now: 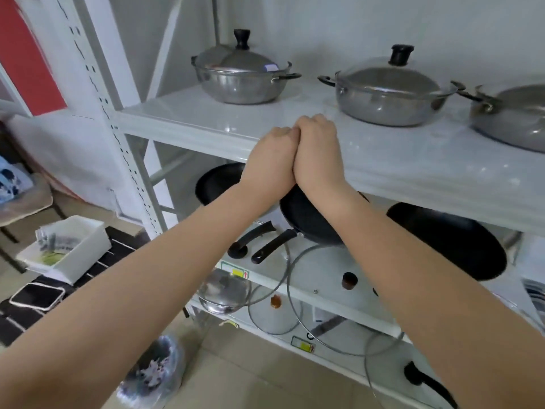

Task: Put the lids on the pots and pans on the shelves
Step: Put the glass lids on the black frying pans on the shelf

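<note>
Here the person's left hand (pixel 272 156) and right hand (pixel 317 149) are pressing together, fists curled and knuckles touching, just in front of the edge of the white metal upper shelf (pixel 188 122); both are closed on nothing, which reads as a pause or a marker pose rather than a grasp. On that shelf, behind the hands, the steel pot with a domed steel lid and black knob (pixel 240 75) and the steel pot with a glass lid and black knob (pixel 389 90) are already sitting covered, while a third grey pan (pixel 513 119) at the far right is showing only partly, so its lid cannot be judged. Below the upper shelf, three black non-stick frying pans (pixel 448 240) are lying open with handles pointing outward, probably for easy reach. Lower again, the large round glass lid with a brown knob (pixel 324 293) is leaning against the shelf front, a smaller glass lid (pixel 274 308) is standing beside it, and a shiny steel lid (pixel 222 290) is resting to their left, all apparently staged for pairing. Judging by this, the upper shelf is largely done and the frying pans are waiting for their lids.
</note>
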